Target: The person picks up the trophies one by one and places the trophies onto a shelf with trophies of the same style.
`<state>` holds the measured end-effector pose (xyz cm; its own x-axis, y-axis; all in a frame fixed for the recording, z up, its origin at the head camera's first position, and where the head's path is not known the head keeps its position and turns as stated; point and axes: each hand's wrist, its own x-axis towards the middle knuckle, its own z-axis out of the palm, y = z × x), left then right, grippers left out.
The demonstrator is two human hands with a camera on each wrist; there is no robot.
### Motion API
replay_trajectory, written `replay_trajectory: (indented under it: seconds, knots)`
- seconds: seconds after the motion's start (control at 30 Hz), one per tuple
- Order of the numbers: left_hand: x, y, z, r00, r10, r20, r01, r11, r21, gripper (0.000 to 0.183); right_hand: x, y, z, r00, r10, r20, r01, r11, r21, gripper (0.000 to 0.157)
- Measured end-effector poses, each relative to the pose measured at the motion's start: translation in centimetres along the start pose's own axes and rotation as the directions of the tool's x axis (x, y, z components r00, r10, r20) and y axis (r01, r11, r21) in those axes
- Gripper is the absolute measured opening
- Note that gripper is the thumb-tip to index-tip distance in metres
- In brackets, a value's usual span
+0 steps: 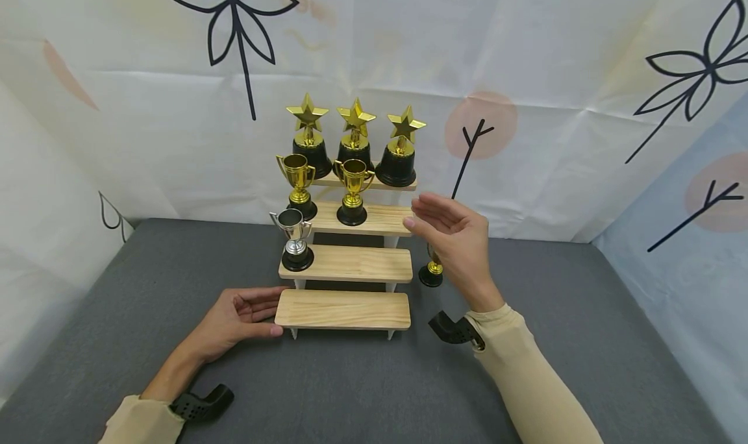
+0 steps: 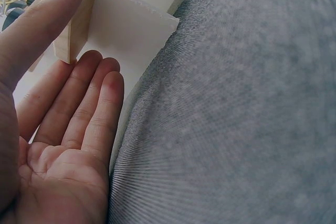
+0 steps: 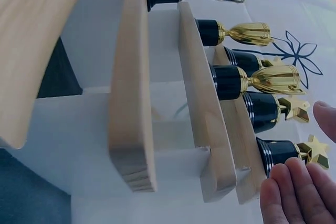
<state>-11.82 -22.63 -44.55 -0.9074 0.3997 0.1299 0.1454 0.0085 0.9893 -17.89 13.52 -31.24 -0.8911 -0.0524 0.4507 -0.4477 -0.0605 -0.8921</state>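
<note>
A wooden four-tier display stand (image 1: 345, 309) stands on the table. At the left end of its lowest step is my left hand (image 1: 242, 317); in the left wrist view its long fingers (image 2: 105, 98) reach the board's edge, nearly straight. My right hand (image 1: 452, 239) is raised beside the right end of the third step, fingers extended, nothing held. Partly hidden behind it, a gold trophy cup (image 1: 432, 272) stands on the table. On the second step sits a silver trophy cup (image 1: 296, 239), at its left end. Two gold trophy cups (image 1: 353, 191) occupy the third step's left and middle.
Three gold star trophies (image 1: 397, 148) line the top step. Grey cloth (image 1: 350, 392) covers the table. Behind the stand hangs a white backdrop (image 1: 374, 48) printed with flowers, and a pale blue panel (image 1: 695, 256) closes the right side.
</note>
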Motion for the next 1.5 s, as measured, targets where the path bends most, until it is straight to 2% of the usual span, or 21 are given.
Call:
replay_trajectory:
  seconds: [0.33,0.53,0.8,1.2,1.5]
  knots:
    - [0.0,0.0,0.0,1.000,-0.006,-0.004,0.006,1.000,0.000,0.067,-2.3,0.4,-1.6,1.000,-0.003,-0.028,0.003,1.000,-0.002,0.045]
    - [0.0,0.1,0.0,1.000,-0.006,-0.003,0.006,1.000,0.006,0.067,-2.9,0.7,-2.3,1.000,0.007,-0.029,-0.007,1.000,-0.004,0.046]
    - [0.0,0.1,0.0,1.000,-0.005,-0.003,0.005,1.000,0.003,0.066,-2.8,1.0,-3.4,0.999,0.004,-0.051,-0.004,1.000,0.000,0.044]
    - [-0.1,0.2,0.1,1.000,-0.026,-0.016,0.026,1.000,0.011,0.068,-2.1,2.4,-6.0,0.996,0.050,-0.076,-0.056,0.996,-0.070,0.046]
    - [0.0,0.3,0.1,1.000,-0.024,-0.010,0.024,1.000,0.001,0.068,-1.9,3.4,-6.5,0.991,0.113,-0.065,-0.124,0.971,-0.206,0.046]
